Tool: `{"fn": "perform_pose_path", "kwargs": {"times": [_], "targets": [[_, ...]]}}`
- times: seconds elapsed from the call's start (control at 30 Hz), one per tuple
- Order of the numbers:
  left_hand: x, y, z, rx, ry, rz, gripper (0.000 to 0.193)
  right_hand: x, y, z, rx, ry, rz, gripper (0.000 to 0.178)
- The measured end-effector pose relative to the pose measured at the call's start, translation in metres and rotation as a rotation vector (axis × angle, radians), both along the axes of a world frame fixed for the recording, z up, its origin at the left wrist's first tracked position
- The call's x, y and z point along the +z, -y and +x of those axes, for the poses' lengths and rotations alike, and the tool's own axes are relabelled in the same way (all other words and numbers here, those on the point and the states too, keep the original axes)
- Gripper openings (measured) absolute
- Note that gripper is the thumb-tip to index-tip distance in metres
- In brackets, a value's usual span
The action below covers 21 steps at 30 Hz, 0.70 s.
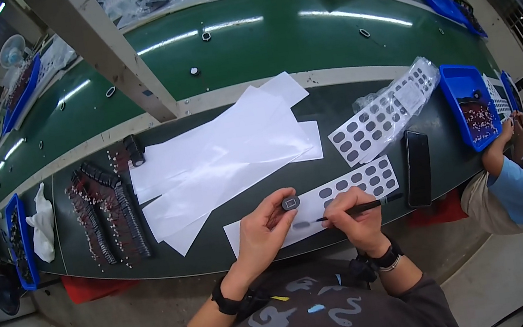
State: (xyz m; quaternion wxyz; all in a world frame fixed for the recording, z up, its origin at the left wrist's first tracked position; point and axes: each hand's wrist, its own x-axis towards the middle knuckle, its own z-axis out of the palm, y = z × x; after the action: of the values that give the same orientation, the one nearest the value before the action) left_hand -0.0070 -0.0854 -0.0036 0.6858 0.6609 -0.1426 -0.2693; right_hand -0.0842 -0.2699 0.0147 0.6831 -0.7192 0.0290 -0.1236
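Note:
My left hand (262, 227) pinches a small black oval part (290, 203) with a pale square on its face, above the near edge of a sticker sheet. In my right hand (358, 217) is a slim black pointed tool (366, 206), held like a pen; whether it is tweezers I cannot tell. Its thin tip touches or hovers by a grey oval sticker (301, 225) on the white sticker sheet (258, 233). Several dark oval stickers remain toward that sheet's right end. My left hand covers part of its left end.
Blank white sheets (221, 162) lie beyond my hands. Rows of black parts with red wires (123, 213) are at left, near a white cloth (41, 224). A bagged sticker sheet (373, 124), a phone (418, 168) and a blue tray (445, 81) are at right, beside another person's arm (499, 163).

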Motion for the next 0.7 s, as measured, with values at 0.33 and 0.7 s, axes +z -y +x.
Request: {"fn": "perform_pose_path", "kwargs": {"times": [0.33,0.7], "targets": [[-0.005,0.000,0.001,0.001,-0.012,-0.064,0.039,-0.019,0.007,0.019,-0.228,-0.196,0.395,0.019],[-0.004,-0.001,0.000,0.002,-0.033,-0.064,0.041,-0.021,0.004,0.018,-0.242,-0.185,0.435,0.019]]}}
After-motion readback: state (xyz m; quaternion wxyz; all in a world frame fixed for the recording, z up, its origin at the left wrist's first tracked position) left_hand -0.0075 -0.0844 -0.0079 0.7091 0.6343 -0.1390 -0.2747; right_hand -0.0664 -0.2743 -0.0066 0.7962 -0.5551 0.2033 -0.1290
